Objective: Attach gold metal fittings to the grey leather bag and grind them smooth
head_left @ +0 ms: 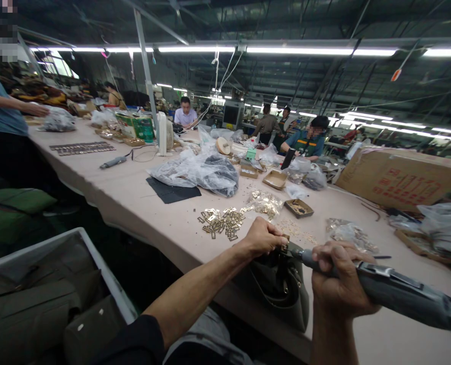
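Observation:
My right hand (343, 279) is wrapped round a grey electric screwdriver (404, 290), its tip pointing left. The tip meets a small gold-coloured metal fitting (285, 241) at the top of a dark olive handbag (300, 306). Thumb and fingers of my left hand (262, 236) are closed on that fitting from the other side. Partly hidden by my arms, the bag stands at the table's near edge with its mouth open. Just beyond my left hand lies a loose pile of flat, gold-coloured rectangular metal frames (222, 222).
A plastic bag of metal parts (266, 204) and a small tray (299, 208) lie beyond my hands. Another screwdriver (113, 162) rests farther left. At lower left stands a white bin (109, 284) with olive bags. A large carton (404, 177) is at right. Several people work around the table.

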Motion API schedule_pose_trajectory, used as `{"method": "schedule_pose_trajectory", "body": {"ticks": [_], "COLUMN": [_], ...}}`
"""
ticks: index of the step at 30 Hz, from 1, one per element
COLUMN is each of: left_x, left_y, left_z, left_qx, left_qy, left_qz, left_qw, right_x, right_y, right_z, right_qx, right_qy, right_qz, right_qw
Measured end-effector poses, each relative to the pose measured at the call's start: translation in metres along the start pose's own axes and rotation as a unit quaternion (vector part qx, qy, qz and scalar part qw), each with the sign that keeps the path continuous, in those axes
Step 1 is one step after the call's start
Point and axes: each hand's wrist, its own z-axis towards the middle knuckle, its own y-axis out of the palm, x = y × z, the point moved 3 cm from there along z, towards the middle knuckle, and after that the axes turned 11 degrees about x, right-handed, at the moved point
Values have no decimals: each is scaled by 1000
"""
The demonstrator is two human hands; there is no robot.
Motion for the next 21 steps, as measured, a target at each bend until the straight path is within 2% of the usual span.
{"method": "schedule_pose_trajectory", "body": {"ticks": [5,8,12,17,21], "left_x": [-7,-8,-8,-8,-8], "left_y": [2,3,5,6,7], "left_z": [5,4,2,1,0], "left_qx": [4,10,18,22,14], "left_qy": [-4,-3,1,-1,29], "left_qz": [-7,-7,0,1,5], "left_qw": [1000,1000,1000,1000,999], "right_x": [-1,-2,-5,-6,-6], "right_y": [-5,-6,-8,-4,3], "right_z": [-3,-1,2,6,10], "right_qx": [-41,-110,-204,-252,-325], "right_qy": [-32,-57,-124,-85,-48], "right_qz": [-7,-23,-73,-59,-31], "right_qw": [999,992,968,962,944]}}
